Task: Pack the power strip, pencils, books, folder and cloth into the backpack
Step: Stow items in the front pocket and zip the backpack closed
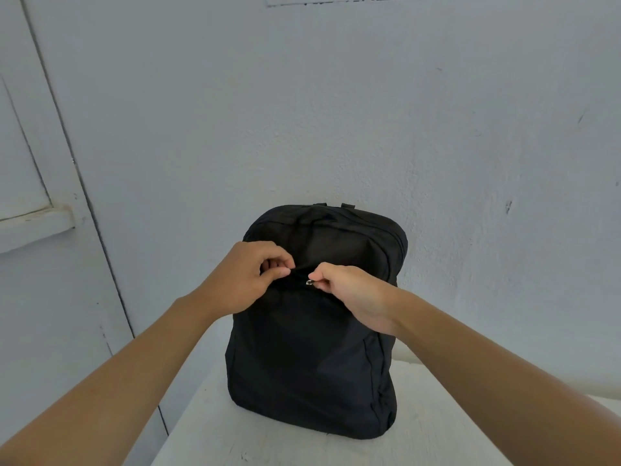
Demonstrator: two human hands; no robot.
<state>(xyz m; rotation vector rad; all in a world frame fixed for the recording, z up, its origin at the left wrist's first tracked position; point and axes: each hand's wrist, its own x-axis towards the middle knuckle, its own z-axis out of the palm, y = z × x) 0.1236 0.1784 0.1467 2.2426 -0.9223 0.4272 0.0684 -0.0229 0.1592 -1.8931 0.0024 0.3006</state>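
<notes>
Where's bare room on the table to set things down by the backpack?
Bare table lies in front of the backpack, toward the camera, and right of it toward the wall. Left, only a narrow strip reaches the table edge. Crowded: left hand and right hand pinch at the front zipper.

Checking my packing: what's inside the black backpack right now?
Nothing inside shows. The backpack stands upright, its dark fabric covering any contents. The right hand pinches the front zipper pull; the left hand pinches the fabric beside it.

White table (437,442) against wall; black backpack (309,364) stands upright on it, near back edge.
</notes>
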